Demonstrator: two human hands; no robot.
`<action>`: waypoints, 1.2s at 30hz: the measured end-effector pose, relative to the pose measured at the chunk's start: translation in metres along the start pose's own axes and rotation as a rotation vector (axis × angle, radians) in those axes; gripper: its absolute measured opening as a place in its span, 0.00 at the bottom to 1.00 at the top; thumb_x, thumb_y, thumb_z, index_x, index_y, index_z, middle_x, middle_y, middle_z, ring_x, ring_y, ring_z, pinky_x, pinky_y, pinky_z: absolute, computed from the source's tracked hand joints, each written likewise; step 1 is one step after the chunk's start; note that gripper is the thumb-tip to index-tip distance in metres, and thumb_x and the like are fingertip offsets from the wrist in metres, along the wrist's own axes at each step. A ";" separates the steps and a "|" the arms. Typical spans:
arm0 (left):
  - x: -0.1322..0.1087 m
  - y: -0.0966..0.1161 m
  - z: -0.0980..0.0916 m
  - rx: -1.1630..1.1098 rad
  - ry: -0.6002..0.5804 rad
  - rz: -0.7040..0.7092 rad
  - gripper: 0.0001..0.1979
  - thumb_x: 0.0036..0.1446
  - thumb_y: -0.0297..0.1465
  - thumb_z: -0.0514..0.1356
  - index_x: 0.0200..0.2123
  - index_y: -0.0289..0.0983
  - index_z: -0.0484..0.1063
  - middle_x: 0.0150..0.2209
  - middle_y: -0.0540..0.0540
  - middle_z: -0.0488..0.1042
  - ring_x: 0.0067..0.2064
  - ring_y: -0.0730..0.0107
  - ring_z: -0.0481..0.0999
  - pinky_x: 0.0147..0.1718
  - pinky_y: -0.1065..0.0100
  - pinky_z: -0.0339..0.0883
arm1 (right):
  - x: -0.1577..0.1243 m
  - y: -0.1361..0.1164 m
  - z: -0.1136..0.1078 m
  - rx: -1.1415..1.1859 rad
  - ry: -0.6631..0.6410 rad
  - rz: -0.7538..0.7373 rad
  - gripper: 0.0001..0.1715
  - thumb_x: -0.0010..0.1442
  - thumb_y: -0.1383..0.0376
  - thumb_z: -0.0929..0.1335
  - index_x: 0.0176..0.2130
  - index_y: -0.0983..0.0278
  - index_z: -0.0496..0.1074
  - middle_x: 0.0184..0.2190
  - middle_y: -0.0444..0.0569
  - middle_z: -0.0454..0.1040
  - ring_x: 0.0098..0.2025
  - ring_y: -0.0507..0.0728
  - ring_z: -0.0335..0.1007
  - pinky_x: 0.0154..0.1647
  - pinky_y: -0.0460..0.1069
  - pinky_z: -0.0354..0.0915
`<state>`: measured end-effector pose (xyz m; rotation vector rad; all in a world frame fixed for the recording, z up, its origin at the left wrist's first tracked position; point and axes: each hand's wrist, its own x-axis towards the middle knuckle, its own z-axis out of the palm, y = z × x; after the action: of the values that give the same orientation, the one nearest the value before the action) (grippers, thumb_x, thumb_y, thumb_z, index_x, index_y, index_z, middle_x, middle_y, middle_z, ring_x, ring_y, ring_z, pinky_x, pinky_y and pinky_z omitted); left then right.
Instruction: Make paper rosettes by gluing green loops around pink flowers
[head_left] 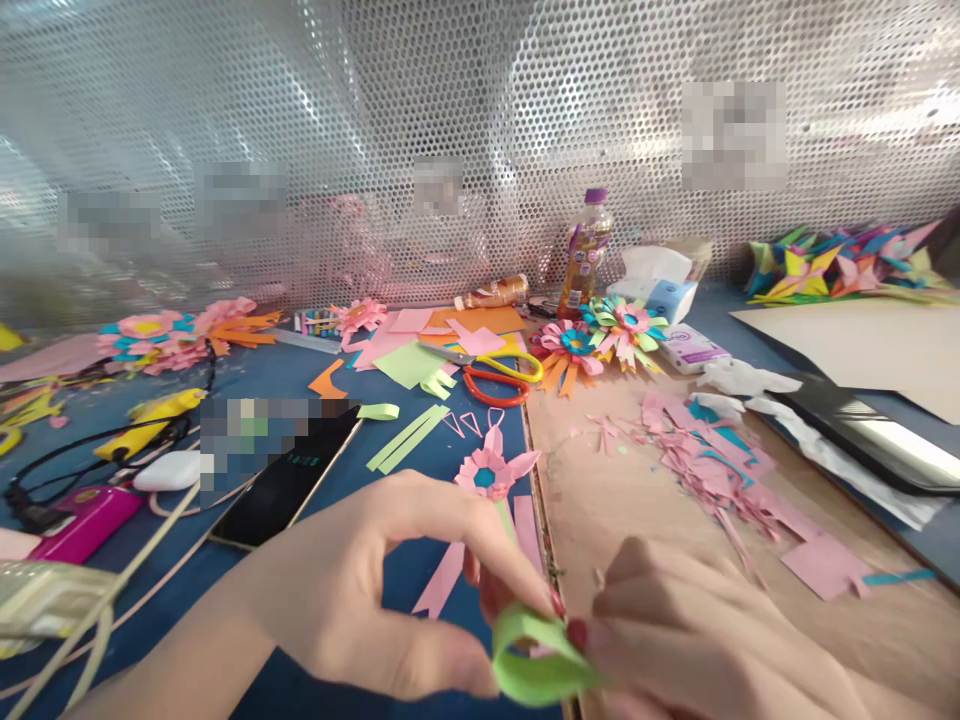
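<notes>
Pinching a curled green paper strip, the left hand and right hand close fingertips on it at 6 o'clock over the desk.

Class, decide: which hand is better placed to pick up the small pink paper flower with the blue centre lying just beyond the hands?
Probably the left hand: the pink paper flower lies just beyond it, while the right hand sits further off. Both pinch the green paper loop.

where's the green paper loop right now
In the head view the green paper loop sits at the bottom centre, pinched between the left hand and the right hand, just below the pink paper flower.
</notes>
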<state>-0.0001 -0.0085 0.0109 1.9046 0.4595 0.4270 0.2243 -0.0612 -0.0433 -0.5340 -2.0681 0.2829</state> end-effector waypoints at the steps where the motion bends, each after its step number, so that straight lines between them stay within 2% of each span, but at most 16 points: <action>1: 0.000 0.000 -0.002 0.013 0.003 -0.022 0.14 0.50 0.27 0.64 0.43 0.37 0.75 0.36 0.44 0.78 0.36 0.69 0.75 0.37 0.70 0.68 | 0.002 0.001 0.001 -0.013 0.025 0.043 0.14 0.60 0.71 0.65 0.47 0.63 0.69 0.25 0.46 0.75 0.26 0.52 0.69 0.24 0.47 0.67; 4: 0.001 0.000 -0.006 0.054 0.046 -0.157 0.17 0.49 0.30 0.65 0.45 0.38 0.73 0.40 0.45 0.77 0.39 0.67 0.74 0.39 0.68 0.67 | 0.007 0.007 0.003 -0.043 0.071 0.166 0.12 0.57 0.76 0.65 0.42 0.65 0.70 0.27 0.47 0.73 0.27 0.52 0.67 0.25 0.46 0.66; 8: 0.004 -0.001 -0.006 0.093 0.151 -0.308 0.14 0.52 0.34 0.64 0.43 0.39 0.74 0.38 0.46 0.76 0.40 0.67 0.73 0.42 0.65 0.66 | 0.007 0.015 0.005 -0.091 0.071 0.192 0.10 0.56 0.76 0.66 0.39 0.67 0.71 0.30 0.49 0.72 0.31 0.52 0.67 0.28 0.46 0.66; 12: 0.006 -0.002 -0.005 0.112 0.203 -0.313 0.13 0.54 0.37 0.62 0.42 0.38 0.75 0.37 0.47 0.76 0.37 0.69 0.72 0.42 0.65 0.66 | 0.007 0.020 0.008 -0.164 0.086 0.151 0.09 0.56 0.75 0.67 0.38 0.66 0.72 0.31 0.49 0.72 0.32 0.53 0.67 0.30 0.47 0.66; 19: 0.004 -0.001 -0.005 0.179 0.200 -0.340 0.12 0.53 0.36 0.62 0.42 0.40 0.75 0.38 0.49 0.75 0.37 0.70 0.70 0.38 0.67 0.65 | 0.005 0.022 0.011 -0.190 0.060 0.122 0.09 0.57 0.75 0.66 0.38 0.64 0.71 0.31 0.49 0.72 0.32 0.53 0.67 0.30 0.48 0.67; 31: 0.004 -0.007 -0.002 0.161 0.195 -0.293 0.13 0.53 0.36 0.63 0.42 0.40 0.74 0.39 0.49 0.76 0.40 0.68 0.72 0.43 0.64 0.65 | 0.007 0.023 0.011 -0.248 0.054 0.108 0.10 0.56 0.77 0.65 0.36 0.65 0.71 0.30 0.49 0.72 0.31 0.52 0.66 0.30 0.48 0.65; 36: 0.004 -0.013 -0.001 0.130 0.197 -0.215 0.13 0.54 0.35 0.62 0.43 0.39 0.74 0.38 0.48 0.75 0.41 0.68 0.72 0.41 0.66 0.66 | 0.007 0.021 0.011 -0.214 0.057 0.121 0.08 0.56 0.77 0.65 0.33 0.66 0.71 0.27 0.48 0.71 0.30 0.52 0.66 0.29 0.47 0.64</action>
<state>0.0018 -0.0014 -0.0001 1.9204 0.8314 0.4532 0.2174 -0.0389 -0.0524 -0.7894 -2.0255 0.1149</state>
